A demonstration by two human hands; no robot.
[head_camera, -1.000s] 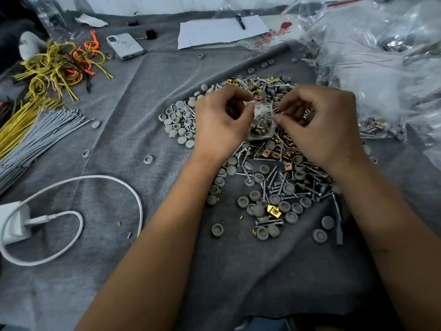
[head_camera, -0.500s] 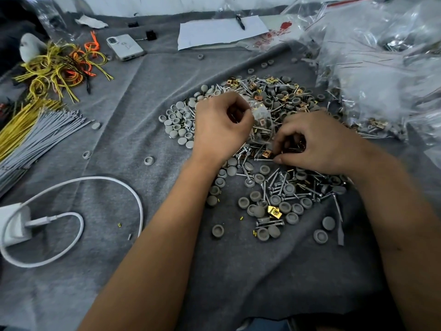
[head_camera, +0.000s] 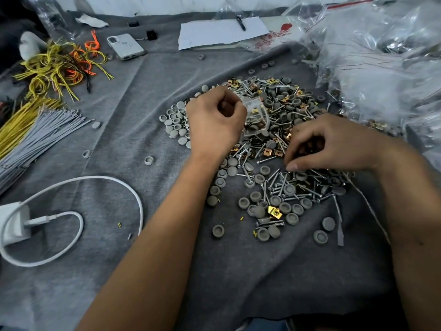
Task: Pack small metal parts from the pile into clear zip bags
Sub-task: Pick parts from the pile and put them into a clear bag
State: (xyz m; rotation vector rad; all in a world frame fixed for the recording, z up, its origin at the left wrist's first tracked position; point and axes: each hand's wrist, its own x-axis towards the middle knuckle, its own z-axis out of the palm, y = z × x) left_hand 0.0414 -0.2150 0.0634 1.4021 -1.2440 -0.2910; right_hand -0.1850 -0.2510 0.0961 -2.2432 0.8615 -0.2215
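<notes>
The left hand [head_camera: 216,124] is raised over the upper left part of the pile of parts [head_camera: 274,149], with its fingers curled round the top edge of a small clear zip bag [head_camera: 256,118]; the bag hangs to the right of the hand, directly above the pile, and contains a few screws and brass-coloured clips. The right hand [head_camera: 334,144] rests low on the middle of the pile with the fingers curled down into the parts and the thumb tip pressed against the screws; whether it grips a part cannot be determined, because the fingers cover the contact point. The pile (grey round caps, silver screws, gold-coloured clips) lies on a grey cloth [head_camera: 143,96] and extends from the centre toward the right. A heap of clear plastic bags [head_camera: 381,68] borders the pile on the right and partly overlaps its far edge. Behind the pile lie a sheet of paper [head_camera: 222,32] with a pen [head_camera: 241,23] on it. To the far left are a phone [head_camera: 126,47], a tangle of yellow and orange ties [head_camera: 59,65], and a bundle of grey ties [head_camera: 40,134]. A white charger [head_camera: 14,223] with its looped cable [head_camera: 114,185] lies near the left forearm, apart from the pile.
</notes>
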